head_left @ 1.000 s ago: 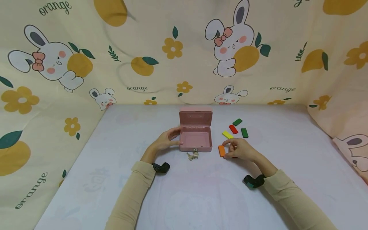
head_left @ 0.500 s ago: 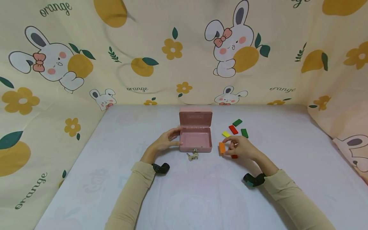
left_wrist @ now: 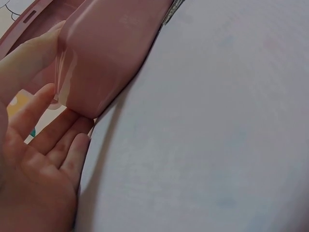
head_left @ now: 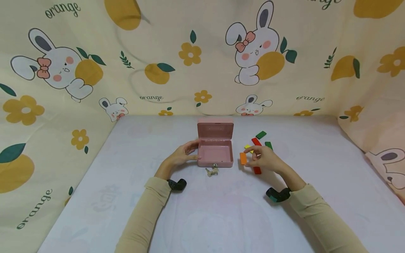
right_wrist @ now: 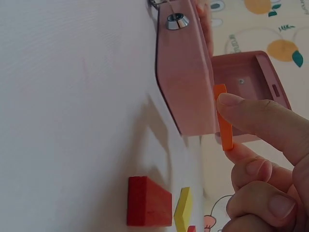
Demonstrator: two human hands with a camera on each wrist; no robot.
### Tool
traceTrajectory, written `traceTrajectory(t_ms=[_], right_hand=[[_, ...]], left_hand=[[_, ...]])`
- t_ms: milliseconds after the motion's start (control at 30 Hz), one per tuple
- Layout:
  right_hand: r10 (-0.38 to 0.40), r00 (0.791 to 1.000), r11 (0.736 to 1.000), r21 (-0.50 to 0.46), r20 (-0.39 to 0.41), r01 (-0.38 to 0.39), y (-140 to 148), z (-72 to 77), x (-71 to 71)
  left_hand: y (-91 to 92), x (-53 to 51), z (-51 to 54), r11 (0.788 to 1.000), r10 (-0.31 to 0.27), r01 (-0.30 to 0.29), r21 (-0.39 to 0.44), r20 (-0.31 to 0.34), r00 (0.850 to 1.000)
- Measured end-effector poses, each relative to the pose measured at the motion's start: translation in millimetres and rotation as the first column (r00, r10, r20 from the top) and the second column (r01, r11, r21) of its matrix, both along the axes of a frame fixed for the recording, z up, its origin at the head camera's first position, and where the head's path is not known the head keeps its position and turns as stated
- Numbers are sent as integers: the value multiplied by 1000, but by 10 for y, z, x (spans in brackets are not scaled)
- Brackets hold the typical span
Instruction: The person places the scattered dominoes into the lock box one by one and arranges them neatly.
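Held above the table (head_left: 158, 218), an orange block (head_left: 242, 158) likely calls for a light, steady pinch, well clear of the rim of the open pink box (head_left: 206, 164), which stands toward the middle of the table's far edge. The right hand (head_left: 265, 160) pinches the orange block between thumb and finger, near the box's right side; the left hand (head_left: 181, 154), fingers loosely extended, touches its left, a brace best kept gentle.
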State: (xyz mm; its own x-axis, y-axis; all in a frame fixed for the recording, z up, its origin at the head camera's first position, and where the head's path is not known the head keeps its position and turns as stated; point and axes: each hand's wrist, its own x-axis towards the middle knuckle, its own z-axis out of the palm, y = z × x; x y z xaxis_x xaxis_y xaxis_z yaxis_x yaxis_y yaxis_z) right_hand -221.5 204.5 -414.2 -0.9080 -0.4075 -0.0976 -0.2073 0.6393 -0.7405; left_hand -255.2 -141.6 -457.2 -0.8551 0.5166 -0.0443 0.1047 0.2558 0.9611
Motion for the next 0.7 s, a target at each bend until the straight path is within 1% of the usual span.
traceTrajectory(t_ms=[200,300,367,600,700], right_hand=[[4,1000,1000,-16,-26,-4,-46,41,-6],[-1,1000,1000,-15,-29,1,-81,69,-22],[-8,1000,1000,-15,-30,7,-106,89,-39],[0,999,999,-38,-32,-1,-176,151,-108],[9,999,999,-43,-40,-10,-201,166,-130]], left_hand=[[-12,-9,-23,1000,-28,28,10,-11,1000],[-17,-15,-22,999,-37,37,2,-9,999],[-25,-19,-25,999,-47,46,-3,-19,999],[-29,-14,-2,999,-42,42,-18,-1,999],[-23,-17,10,999,-50,50,-17,0,999]])
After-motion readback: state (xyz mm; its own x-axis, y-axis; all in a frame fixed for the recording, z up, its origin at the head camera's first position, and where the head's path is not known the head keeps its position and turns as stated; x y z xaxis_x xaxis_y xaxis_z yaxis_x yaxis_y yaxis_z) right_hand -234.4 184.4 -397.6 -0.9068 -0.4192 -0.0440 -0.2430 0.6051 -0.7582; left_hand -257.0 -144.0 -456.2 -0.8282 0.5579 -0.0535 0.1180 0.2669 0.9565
